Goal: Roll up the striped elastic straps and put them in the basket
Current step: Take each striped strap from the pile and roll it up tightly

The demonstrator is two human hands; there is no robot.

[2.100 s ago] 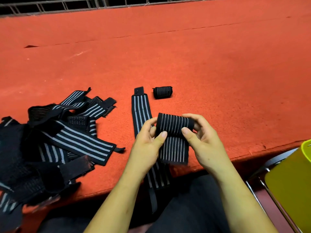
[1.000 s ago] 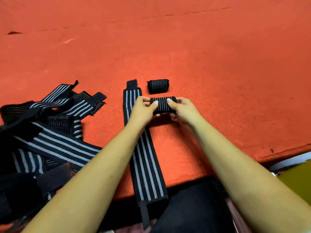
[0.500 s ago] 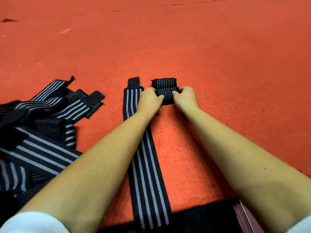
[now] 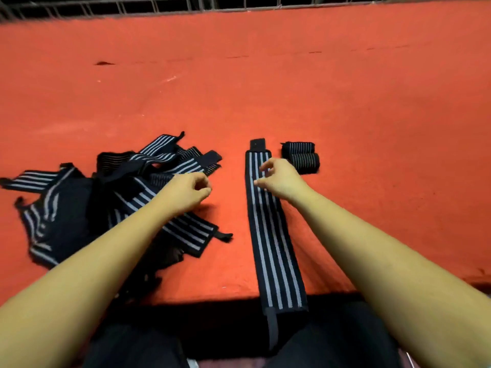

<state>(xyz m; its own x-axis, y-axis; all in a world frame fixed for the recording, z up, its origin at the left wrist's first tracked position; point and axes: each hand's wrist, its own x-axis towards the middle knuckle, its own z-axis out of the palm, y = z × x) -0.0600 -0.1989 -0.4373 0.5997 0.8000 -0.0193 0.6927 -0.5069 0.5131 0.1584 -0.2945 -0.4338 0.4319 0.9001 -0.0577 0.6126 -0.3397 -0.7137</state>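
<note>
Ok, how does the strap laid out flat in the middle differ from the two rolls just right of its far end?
The flat strap lies unrolled at full length; the two rolls are wound tight, side by side and touching. The flat strap's near end hangs off the red table; the two rolls sit wholly on it. Both are black with pale stripes.

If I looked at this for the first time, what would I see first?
Probably the big red table, then the messy pile of black-and-white striped straps on its left. In the middle one long strap lies flat, hanging over the near edge, with two rolled straps just right of its far end.
</note>
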